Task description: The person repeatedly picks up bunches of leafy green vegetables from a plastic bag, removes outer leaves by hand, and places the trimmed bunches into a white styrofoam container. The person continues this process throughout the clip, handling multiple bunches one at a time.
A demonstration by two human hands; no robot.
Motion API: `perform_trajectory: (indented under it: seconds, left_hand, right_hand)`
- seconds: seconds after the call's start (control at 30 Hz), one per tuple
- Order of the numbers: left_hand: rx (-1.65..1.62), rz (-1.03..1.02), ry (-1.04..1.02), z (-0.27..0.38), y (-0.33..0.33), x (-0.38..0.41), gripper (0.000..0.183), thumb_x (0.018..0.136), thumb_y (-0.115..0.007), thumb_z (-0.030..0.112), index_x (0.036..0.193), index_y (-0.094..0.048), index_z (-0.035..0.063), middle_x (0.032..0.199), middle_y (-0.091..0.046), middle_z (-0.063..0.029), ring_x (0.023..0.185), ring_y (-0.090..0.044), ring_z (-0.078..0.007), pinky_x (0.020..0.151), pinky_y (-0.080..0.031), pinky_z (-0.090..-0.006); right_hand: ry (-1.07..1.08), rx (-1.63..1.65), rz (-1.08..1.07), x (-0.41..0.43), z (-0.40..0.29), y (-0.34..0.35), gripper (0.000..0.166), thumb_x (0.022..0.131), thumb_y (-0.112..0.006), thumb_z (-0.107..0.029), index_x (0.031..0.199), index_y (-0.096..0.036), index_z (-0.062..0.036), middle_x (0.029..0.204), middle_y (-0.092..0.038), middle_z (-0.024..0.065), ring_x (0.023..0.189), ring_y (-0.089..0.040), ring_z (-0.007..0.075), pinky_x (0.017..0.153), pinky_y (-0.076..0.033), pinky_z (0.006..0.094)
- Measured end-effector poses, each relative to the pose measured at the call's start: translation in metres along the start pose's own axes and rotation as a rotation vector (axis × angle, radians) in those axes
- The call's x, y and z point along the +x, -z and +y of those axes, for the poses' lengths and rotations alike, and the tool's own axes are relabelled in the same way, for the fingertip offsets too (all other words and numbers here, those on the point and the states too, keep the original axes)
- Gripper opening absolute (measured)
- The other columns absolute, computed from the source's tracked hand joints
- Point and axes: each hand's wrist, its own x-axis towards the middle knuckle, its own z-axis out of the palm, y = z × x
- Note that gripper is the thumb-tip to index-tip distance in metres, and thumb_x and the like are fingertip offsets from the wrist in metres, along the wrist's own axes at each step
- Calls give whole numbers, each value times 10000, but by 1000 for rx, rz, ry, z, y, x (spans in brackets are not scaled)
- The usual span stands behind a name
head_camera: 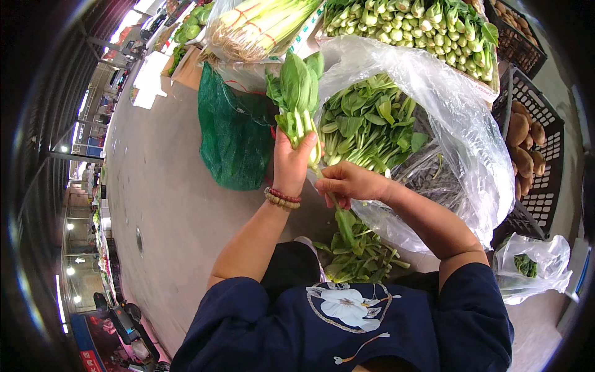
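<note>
My left hand (290, 162), with bead bracelets at the wrist, grips a head of leafy greens like bok choy (297, 93), leaves up and stalk end down. Just below that end, my right hand (355, 182) pinches a single leaf stalk; its leaf (345, 222) hangs downward. Whether this stalk is still joined to the head cannot be told. Beyond my right hand, a large clear plastic bag (469, 116) holds a heap of similar greens (367, 121). Loose leaves (358, 260) lie in a pile on the floor close to my legs.
A green mesh sack (232, 139) lies left of my hands. At the back are bagged, tied scallions (260, 28) and a box of stacked bok choy (413, 28). A black crate (553, 172) of potatoes (523, 139) and a small plastic bag (539, 279) stand to the right.
</note>
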Motion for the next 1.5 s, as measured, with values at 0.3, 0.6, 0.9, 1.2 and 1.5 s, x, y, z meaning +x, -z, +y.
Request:
perform_trajectory:
  seconds: [0.3,0.6,0.9,1.2,1.5]
  left_hand:
    - [-135,265,-22,3,45,33,192,895,-544,118,1061,-464,64,904,-546,-69,769,-594,-188,668,-531,-342]
    - [-138,141,22,8,18,18,204,903,-537,125,1060,-450,29,910,-542,-62,796,-593,-178,704,-534,-347]
    - [48,184,-3,-21,-1,7,374,845,-583,12,1183,-424,41,1039,-509,-19,931,-486,-116,838,-404,-276]
    - [-303,205,398,-28,16,13,174,878,-574,127,1038,-521,82,900,-574,-3,783,-567,-123,658,-475,-278]
    - [-348,232,357,-8,33,28,209,898,-561,230,911,-544,22,806,-600,-82,726,-596,-185,647,-518,-304]
  right_hand:
    - [-111,-170,-177,4,34,-14,382,861,-582,-399,949,-587,-27,701,-635,59,553,-596,140,477,-494,268]
    - [274,-418,411,4,-3,13,463,783,-642,-466,929,-606,-28,700,-626,113,680,-642,226,512,-494,336]
    - [487,-1337,676,6,-9,-5,213,749,-607,-214,844,-508,-50,796,-586,94,695,-619,234,570,-519,348]
    - [735,-1223,593,11,-6,3,160,697,-591,-113,831,-508,-87,760,-509,56,751,-566,225,600,-506,330]
    - [891,-988,340,5,-7,13,112,770,-587,-126,831,-519,-61,746,-529,92,726,-566,278,619,-484,384]
